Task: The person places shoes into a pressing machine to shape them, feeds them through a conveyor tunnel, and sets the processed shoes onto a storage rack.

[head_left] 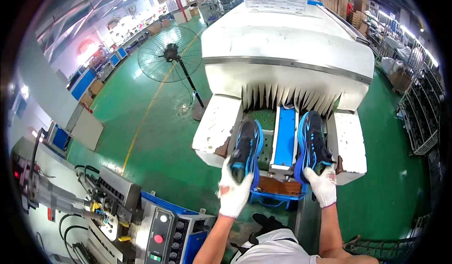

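My left hand (234,191), in a white glove with reddish stains, is closed round the heel of a black and blue sneaker (246,144). A matching sneaker (312,139) has its heel gripped by my gloved right hand (323,185). Both shoes point away from me, toes near the hanging strips (287,94) at the mouth of a white tunnel machine (282,40). Between them runs a blue centre bar (285,137), flanked by a perforated green bed (265,146). Whether the soles rest on the bed I cannot tell.
A black pedestal fan (171,53) stands to the left on the green floor. At lower left is a control panel (160,235) with a red button, beside another machine (110,203). Wire rack carts (419,108) line the right side. A blue-framed stool (278,195) sits below the machine mouth.
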A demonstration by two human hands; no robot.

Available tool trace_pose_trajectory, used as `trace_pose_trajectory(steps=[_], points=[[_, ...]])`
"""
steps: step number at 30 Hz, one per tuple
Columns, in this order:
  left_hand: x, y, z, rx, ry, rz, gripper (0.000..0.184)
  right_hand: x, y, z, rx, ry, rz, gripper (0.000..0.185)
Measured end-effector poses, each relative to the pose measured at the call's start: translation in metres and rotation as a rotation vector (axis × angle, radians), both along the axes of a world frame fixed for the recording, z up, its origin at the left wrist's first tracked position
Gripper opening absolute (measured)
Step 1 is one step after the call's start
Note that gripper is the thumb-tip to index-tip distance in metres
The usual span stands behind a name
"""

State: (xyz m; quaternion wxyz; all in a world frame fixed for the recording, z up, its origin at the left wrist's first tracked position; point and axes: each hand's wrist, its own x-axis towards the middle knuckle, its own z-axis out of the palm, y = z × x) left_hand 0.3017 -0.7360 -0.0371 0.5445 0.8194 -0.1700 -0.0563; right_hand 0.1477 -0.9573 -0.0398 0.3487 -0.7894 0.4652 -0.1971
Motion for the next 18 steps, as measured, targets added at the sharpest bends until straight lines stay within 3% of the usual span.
trace_pose_trajectory(steps=[1, 3, 4, 5, 6, 7, 8, 9, 10, 12, 14, 15, 16, 17, 18], points=[[0.028, -0.034, -0.015, -0.038, -0.141, -0.029, 0.076, 0.015, -0.023, -0.018, -0.102, -0.175, 0.034, 0.086], [0.074, -0.097, -0.055, -0.021, -0.069, -0.144, 0.07, 0.055, -0.059, -0.079, -0.423, -0.106, -0.116, 0.085], [0.092, -0.125, -0.078, -0.086, -0.211, -0.146, 0.066, 0.071, -0.074, -0.057, -0.181, -0.081, -0.137, 0.081], [0.106, -0.148, -0.093, -0.15, -0.349, -0.126, 0.063, 0.085, -0.08, -0.032, -0.107, -0.08, -0.127, 0.081], [0.121, -0.166, -0.091, -0.098, -0.316, -0.115, 0.065, 0.103, -0.086, -0.026, -0.188, -0.06, -0.104, 0.082], [0.13, -0.177, -0.081, -0.042, -0.272, -0.096, 0.066, 0.116, -0.115, -0.062, -0.328, 0.103, -0.128, 0.081], [0.127, -0.169, -0.052, -0.101, -0.037, -0.146, 0.065, 0.125, -0.12, -0.047, -0.302, 0.159, -0.107, 0.084], [0.128, -0.162, -0.066, -0.181, 0.006, -0.146, 0.065, 0.128, -0.151, -0.068, -0.408, 0.185, -0.045, 0.093], [0.127, -0.155, -0.079, -0.26, 0.048, -0.145, 0.066, 0.144, -0.118, -0.032, -0.172, 0.107, 0.029, 0.083], [0.074, -0.109, -0.07, -0.204, -0.084, -0.056, 0.067, 0.14, -0.073, -0.03, -0.459, -0.328, 0.071, 0.066], [0.023, -0.047, -0.109, -0.18, -0.261, -0.003, 0.057, 0.139, 0.017, -0.027, -0.333, -0.619, 0.326, 0.051], [-0.016, -0.014, -0.126, -0.165, -0.234, 0.031, 0.054, 0.123, 0.082, -0.011, -0.123, -0.701, 0.519, 0.052], [-0.05, 0.053, -0.098, 0.033, 0.099, -0.023, 0.052, 0.119, 0.128, -0.022, -0.098, -0.624, 0.804, 0.055], [-0.088, 0.091, -0.138, 0.153, 0.045, 0.092, 0.048, 0.113, 0.168, -0.045, -0.097, -0.541, 1.09, 0.057], [-0.137, 0.146, -0.136, 0.281, 0.182, 0.19, 0.041, 0.106, 0.205, -0.093, 0.197, -0.182, 1.408, 0.059]])
